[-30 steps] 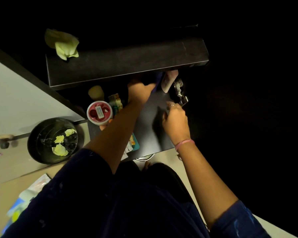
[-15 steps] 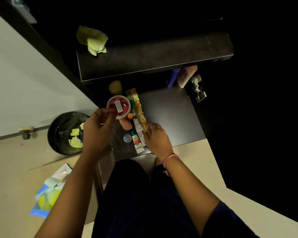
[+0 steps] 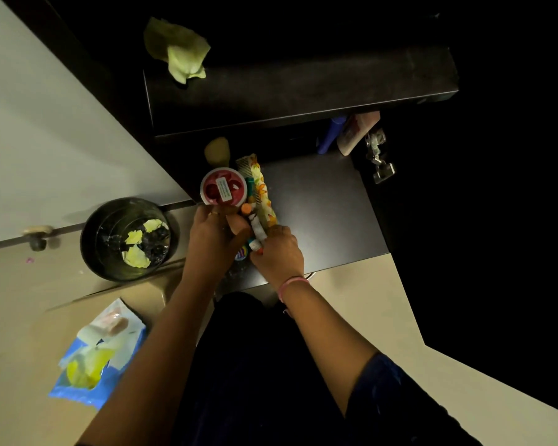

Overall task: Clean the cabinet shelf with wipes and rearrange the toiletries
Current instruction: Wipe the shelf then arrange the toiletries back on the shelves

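Observation:
On the dark lower shelf (image 3: 319,204) lie a round red-lidded tub (image 3: 223,187), a comb (image 3: 247,169), a floral pouch (image 3: 262,191) and several small tubes. My left hand (image 3: 215,235) and my right hand (image 3: 276,251) meet over the tubes at the shelf's front left. Both close around a white tube (image 3: 257,230) with an orange-capped one (image 3: 246,208) beside it. A blue bottle (image 3: 331,133) and a pink-white bottle (image 3: 356,132) stand at the shelf's back right. A crumpled yellow-green wipe (image 3: 178,49) rests on the upper shelf (image 3: 303,82).
A black bin (image 3: 91,249) holding used wipes stands on the floor at the left. A blue wipes pack (image 3: 100,352) lies lower left. The white cabinet door (image 3: 45,123) hangs open at the left. A metal hinge (image 3: 379,159) sits at the right shelf edge.
My left hand drew back from the shelf's rear to the tubes at the front left. My right hand slid left to join it. The view shifted, bringing the bin and wipes pack further in.

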